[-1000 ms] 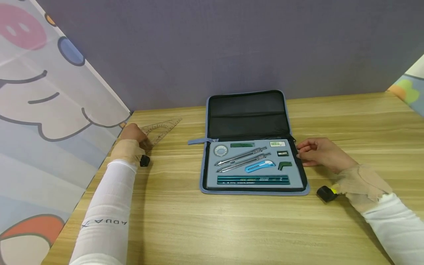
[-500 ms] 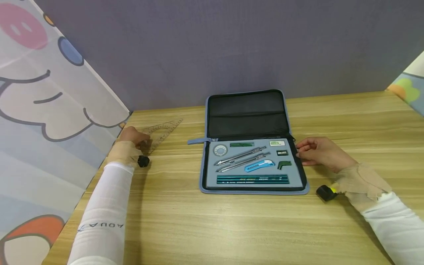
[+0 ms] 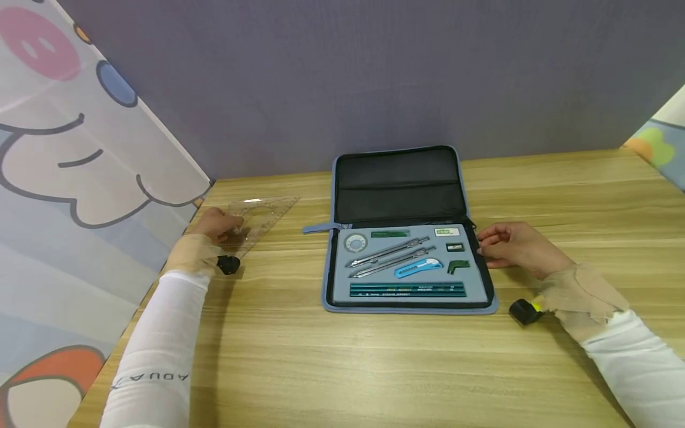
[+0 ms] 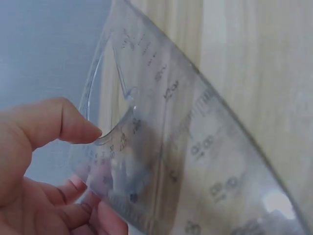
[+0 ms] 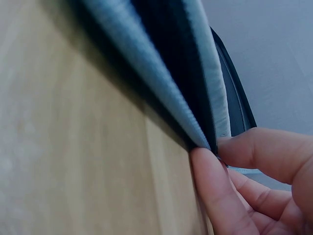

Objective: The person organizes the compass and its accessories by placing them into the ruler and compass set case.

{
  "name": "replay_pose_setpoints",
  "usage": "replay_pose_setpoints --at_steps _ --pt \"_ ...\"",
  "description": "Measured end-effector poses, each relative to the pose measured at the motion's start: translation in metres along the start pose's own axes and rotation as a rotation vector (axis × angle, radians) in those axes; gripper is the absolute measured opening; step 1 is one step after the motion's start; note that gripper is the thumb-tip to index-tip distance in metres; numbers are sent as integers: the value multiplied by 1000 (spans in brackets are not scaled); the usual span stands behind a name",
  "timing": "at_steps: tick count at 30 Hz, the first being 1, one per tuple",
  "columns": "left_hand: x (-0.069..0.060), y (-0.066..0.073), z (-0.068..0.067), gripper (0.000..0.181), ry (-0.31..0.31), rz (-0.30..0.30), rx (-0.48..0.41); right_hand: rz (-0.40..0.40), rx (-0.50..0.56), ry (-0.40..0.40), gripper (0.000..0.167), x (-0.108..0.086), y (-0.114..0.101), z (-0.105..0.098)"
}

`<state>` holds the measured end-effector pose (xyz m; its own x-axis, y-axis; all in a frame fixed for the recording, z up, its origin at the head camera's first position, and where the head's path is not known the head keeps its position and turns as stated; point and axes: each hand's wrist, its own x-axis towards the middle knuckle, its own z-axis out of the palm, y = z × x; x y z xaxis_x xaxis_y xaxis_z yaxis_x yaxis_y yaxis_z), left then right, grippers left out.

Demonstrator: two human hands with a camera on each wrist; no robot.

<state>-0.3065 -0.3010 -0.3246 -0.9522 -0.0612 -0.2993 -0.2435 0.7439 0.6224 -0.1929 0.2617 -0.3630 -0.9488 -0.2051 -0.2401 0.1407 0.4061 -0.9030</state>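
Observation:
My left hand [image 3: 215, 226] pinches a clear plastic set square [image 4: 190, 142] between thumb and fingers, at the left side of the table. Tilted, it carries printed numbers and a cut-out in its middle. At the right, my right hand [image 3: 515, 248] pinches the side edge of an open zip case [image 3: 401, 202], thumb and fingertips meeting on its rim in the right wrist view. The case's grey insert holds two compasses [image 3: 393, 261], a blue utility knife [image 3: 418, 267], dark green pencils [image 3: 408, 289], an eraser [image 3: 446, 232] and a sharpener [image 3: 455, 246].
Also in the insert are a round white piece [image 3: 355, 242], a green lead box [image 3: 390, 234] and a small green part [image 3: 458, 266]. A strap [image 3: 321, 227] sticks out leftward. Behind the wooden table [image 3: 342, 368] stands a grey panel [image 3: 364, 77]; a cartoon-printed sheet [image 3: 80, 249] borders the left.
My left hand has shifted slightly left and toward me, and the set square has turned so its face shows differently. My right hand and the case stay nearly still.

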Motion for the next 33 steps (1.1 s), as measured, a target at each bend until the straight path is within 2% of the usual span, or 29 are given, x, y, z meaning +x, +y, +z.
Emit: replay_pose_setpoints --at_steps 3,10,16,20,26,33 --pt "-1 -1 1 15 -8 2 -40 -4 -8 -1 39 -1 0 -1" --pt "-10 -5 0 24 -50 27 -100 14 -9 0 41 -1 2 0" --pt "-16 -7 1 36 -83 90 -135 13 -5 -1 40 -2 3 2" --pt "-22 -6 2 33 -67 149 -99 12 3 -1 41 -3 4 3" --pt "-33 2 -1 27 -50 246 -94 4 1 4 40 -2 3 2" --pt "-40 9 -2 33 -4 253 -105 1 13 -3 41 -2 -2 -1"
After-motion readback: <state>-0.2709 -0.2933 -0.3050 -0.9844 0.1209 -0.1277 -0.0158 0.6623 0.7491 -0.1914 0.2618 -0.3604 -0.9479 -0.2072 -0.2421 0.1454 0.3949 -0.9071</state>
